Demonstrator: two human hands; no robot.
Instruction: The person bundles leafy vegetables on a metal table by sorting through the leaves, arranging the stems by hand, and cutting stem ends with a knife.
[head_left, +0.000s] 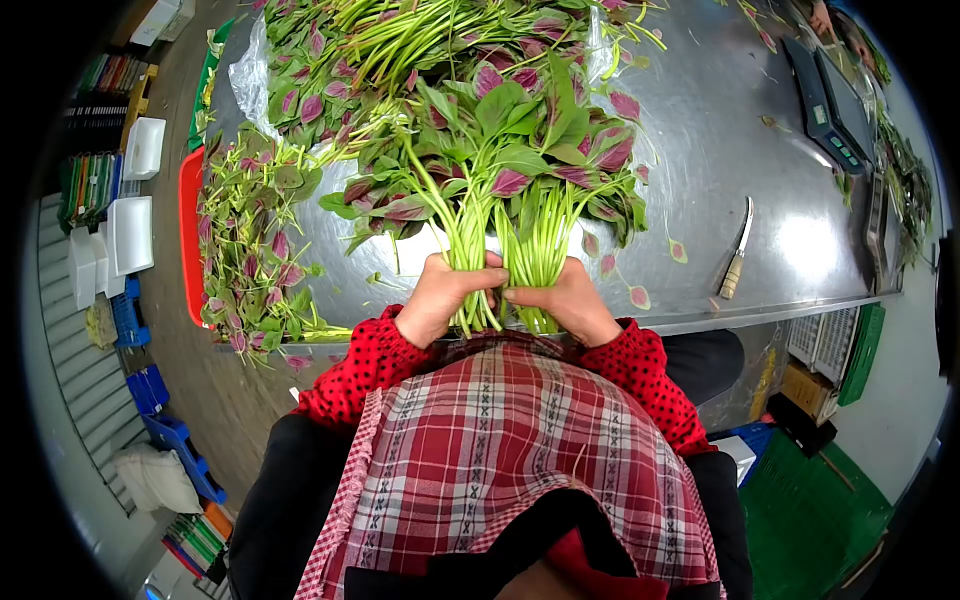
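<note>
Grip: 2 hands, both closed on stems, 1 bunch each. Left hand (440, 298) grasps the left bunch (466, 240), thumb across the stems. Right hand (572, 300) grasps the right bunch (537, 245), thumb also across, pointing at the other thumb. Bunches sit side by side at the near edge of the metal table (700, 200), leaves away from the person, cut ends toward the plaid apron (500, 440).

Surroundings, left to right. Well left of the grip: red crate (189, 240), loose greens (250, 220) beside it and over the table edge. Beyond the grip: big pile of green-and-purple leaves (430, 25), clear plastic (255, 75) at its left side. Just right of the grip: a few loose leaves (640, 297) on the metal. Farther right: knife (734, 272), wooden handle nearer the person, blade pointing away. Beyond the knife, right again: scale (835, 110). Past its far end: another person's hand (821, 18).
</note>
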